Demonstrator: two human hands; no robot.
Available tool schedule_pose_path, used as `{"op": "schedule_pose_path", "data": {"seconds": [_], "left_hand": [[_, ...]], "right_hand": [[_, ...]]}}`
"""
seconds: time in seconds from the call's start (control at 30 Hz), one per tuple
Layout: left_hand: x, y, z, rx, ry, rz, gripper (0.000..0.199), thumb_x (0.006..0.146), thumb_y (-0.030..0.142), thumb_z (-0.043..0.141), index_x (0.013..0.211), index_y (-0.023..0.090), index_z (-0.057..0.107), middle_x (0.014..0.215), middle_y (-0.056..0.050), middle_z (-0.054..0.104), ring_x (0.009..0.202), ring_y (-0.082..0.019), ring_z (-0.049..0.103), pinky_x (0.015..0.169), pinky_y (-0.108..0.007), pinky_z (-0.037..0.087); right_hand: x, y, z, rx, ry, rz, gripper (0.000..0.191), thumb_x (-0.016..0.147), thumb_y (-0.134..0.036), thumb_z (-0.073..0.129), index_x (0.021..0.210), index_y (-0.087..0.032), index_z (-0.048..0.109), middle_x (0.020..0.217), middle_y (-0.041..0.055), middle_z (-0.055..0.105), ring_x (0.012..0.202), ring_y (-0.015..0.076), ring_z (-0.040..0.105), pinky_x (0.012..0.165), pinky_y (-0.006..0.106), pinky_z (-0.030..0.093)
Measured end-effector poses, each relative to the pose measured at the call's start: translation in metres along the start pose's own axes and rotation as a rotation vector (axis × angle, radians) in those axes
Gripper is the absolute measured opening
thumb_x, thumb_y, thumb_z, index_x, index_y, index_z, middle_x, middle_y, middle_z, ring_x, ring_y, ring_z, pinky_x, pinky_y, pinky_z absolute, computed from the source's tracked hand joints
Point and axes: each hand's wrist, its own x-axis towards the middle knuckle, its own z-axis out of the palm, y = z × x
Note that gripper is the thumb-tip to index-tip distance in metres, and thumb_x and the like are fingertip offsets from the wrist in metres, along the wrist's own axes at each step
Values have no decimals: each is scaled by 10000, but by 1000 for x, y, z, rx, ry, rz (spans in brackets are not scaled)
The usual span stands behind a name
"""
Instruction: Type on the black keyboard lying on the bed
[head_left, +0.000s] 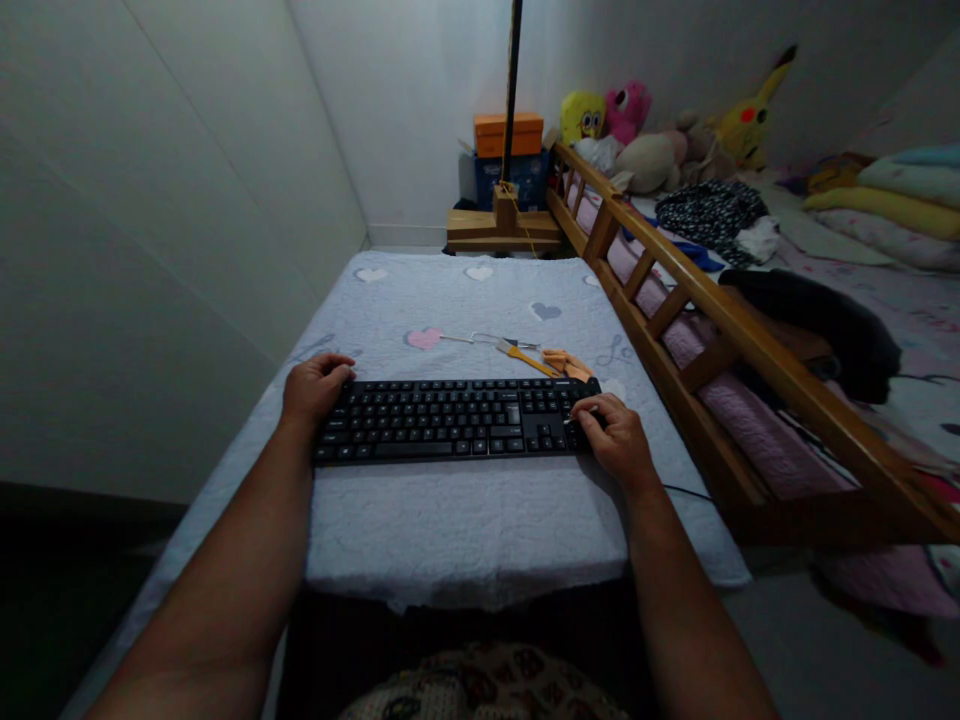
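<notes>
a black plastic keyboard (427, 420) was laid on the pale cloth-covered worktop (465, 530); its left end was touched by the left hand (315, 388), grip unclear; a thin whitish stick (568, 421) was pinched over its right end by the right hand (616, 432).

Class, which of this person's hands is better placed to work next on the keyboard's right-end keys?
Probably the right hand: it is already at that end of the keyboard, apparently pinching a small pale object. The left hand is at the opposite end.
</notes>
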Motion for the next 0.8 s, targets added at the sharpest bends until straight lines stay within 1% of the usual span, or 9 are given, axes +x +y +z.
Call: {"op": "schedule_pose_path", "data": {"seconds": [0.13, 0.27, 0.53, 0.8], "left_hand": [[1, -1, 0, 14, -3, 21, 260, 665, 373, 626, 847, 227, 741, 805, -27, 741, 817, -259, 673, 788, -359, 534], [3, -4, 0, 1, -14, 12, 280, 668, 386, 619, 863, 225, 741, 822, -33, 739, 813, -250, 672, 802, -357, 535], [2, -4, 1, 6, -12, 14, 253, 668, 378, 618, 843, 240, 739, 822, -22, 746, 828, -261, 679, 838, -373, 545], [3, -6, 1, 7, -21, 20, 296, 661, 399, 623, 870, 231, 749, 823, -31, 736, 820, -253, 666, 821, -363, 533]], "right_hand": [[0, 0, -1, -3, 22, 12, 147, 889, -259, 587, 793, -254, 698, 831, 42, 730, 867, 252, 676, 858, 404, 500], [0, 1, -2, -21, 41, 27, 143, 880, -270, 581, 791, -250, 691, 823, 41, 720, 852, 252, 671, 831, 399, 488], [0, 1, -1, -43, 74, 42, 141, 862, -266, 566, 778, -249, 678, 814, 40, 707, 848, 253, 664, 842, 396, 476], [0, 3, -1, -63, 85, 35, 140, 862, -262, 566, 772, -253, 673, 811, 38, 713, 852, 256, 662, 857, 405, 481]]}}
